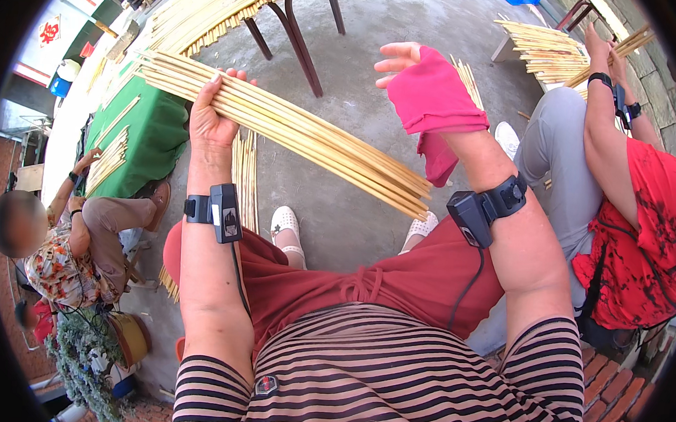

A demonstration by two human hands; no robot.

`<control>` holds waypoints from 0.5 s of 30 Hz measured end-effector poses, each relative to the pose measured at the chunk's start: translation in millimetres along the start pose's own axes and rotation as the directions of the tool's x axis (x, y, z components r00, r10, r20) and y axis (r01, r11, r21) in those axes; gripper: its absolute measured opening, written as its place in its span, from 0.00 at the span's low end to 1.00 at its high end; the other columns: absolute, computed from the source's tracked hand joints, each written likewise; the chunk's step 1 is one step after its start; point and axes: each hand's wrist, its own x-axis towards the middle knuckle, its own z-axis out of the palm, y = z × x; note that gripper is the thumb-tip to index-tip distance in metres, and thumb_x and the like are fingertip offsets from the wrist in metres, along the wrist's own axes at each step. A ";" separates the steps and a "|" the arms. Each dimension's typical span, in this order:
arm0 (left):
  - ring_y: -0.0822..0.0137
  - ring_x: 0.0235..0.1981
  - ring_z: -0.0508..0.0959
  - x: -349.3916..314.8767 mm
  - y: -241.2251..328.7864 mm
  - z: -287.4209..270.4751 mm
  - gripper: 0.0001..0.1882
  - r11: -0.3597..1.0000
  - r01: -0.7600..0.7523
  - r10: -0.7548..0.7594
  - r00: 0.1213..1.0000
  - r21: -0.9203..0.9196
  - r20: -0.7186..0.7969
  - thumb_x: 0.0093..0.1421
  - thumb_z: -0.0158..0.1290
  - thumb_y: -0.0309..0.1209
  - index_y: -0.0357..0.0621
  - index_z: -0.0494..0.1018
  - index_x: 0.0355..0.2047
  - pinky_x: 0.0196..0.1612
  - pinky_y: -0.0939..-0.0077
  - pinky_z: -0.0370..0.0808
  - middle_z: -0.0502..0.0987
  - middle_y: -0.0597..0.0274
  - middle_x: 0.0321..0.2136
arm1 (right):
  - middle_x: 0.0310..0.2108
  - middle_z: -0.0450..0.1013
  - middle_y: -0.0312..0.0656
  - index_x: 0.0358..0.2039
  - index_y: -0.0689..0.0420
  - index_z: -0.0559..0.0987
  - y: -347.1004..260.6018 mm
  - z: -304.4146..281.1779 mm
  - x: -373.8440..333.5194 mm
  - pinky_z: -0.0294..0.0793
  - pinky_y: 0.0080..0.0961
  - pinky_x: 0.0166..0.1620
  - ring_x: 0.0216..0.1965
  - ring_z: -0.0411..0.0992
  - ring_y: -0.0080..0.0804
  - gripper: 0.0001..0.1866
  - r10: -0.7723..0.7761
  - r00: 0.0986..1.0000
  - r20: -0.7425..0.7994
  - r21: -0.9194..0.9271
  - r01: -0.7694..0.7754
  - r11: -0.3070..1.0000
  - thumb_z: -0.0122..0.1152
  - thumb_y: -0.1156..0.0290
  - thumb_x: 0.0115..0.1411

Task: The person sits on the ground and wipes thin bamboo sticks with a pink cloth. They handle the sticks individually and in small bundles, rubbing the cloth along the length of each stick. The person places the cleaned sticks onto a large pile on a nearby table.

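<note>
A bundle of long, pale yellow wooden sticks (318, 147) slants across the space in front of me, from upper left down to the right. My left hand (214, 117) is closed round it near its upper left end, thumb lying over the sticks. The lower right ends are loosely fanned and reach above my right shoe. Apart from the bundle, my right hand (404, 62) is raised with its fingers stretched out. A pink cloth (440, 94) wraps its palm and wrist, a loose end hanging down. I see nothing held in that hand.
More sticks (246, 172) stand beside my left leg. A table (293, 37) heaped with sticks is ahead left, near a green cloth (163, 125). A person (83, 251) sits at left; another, in red (650, 227), handles sticks at right by a stick pile (545, 50).
</note>
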 end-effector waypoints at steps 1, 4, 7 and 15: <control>0.52 0.44 0.77 0.6 7.0 4.8 0.10 0.999 0.001 -0.001 1.000 0.034 -0.002 0.56 0.55 0.23 0.39 0.72 0.39 0.56 0.43 0.70 0.78 0.52 0.36 | 0.45 0.75 0.45 0.51 0.57 0.74 -1.5 0.3 1.1 0.75 0.23 0.40 0.43 0.75 0.31 0.19 0.049 0.999 -0.009 -0.008 -0.049 0.999 0.58 0.72 0.58; 0.53 0.44 0.78 5.3 22.8 18.7 0.11 0.982 0.019 -0.017 1.000 0.185 -0.012 0.57 0.55 0.23 0.38 0.71 0.41 0.56 0.44 0.71 0.78 0.52 0.37 | 0.38 0.78 0.44 0.46 0.58 0.78 -7.4 10.5 2.8 0.75 0.24 0.40 0.38 0.77 0.32 0.16 -0.018 1.000 -0.007 -0.472 0.013 0.881 0.58 0.70 0.55; 0.54 0.43 0.78 10.0 20.3 25.0 0.11 0.921 0.026 -0.021 1.000 0.390 -0.017 0.57 0.55 0.23 0.35 0.71 0.40 0.52 0.47 0.75 0.78 0.50 0.37 | 0.32 0.79 0.42 0.42 0.58 0.80 -13.2 32.2 2.1 0.75 0.25 0.40 0.34 0.77 0.35 0.16 -0.008 0.986 0.165 -0.850 0.146 0.507 0.57 0.70 0.52; 0.59 0.34 0.81 -10.7 -54.0 40.0 0.12 0.903 0.243 -0.286 0.955 0.354 0.074 0.57 0.55 0.24 0.31 0.71 0.40 0.37 0.64 0.81 0.78 0.51 0.31 | 0.32 0.77 0.46 0.41 0.62 0.75 -32.9 109.7 -8.8 0.78 0.19 0.32 0.32 0.79 0.30 0.14 -0.243 0.851 0.465 0.445 0.013 0.895 0.50 0.64 0.65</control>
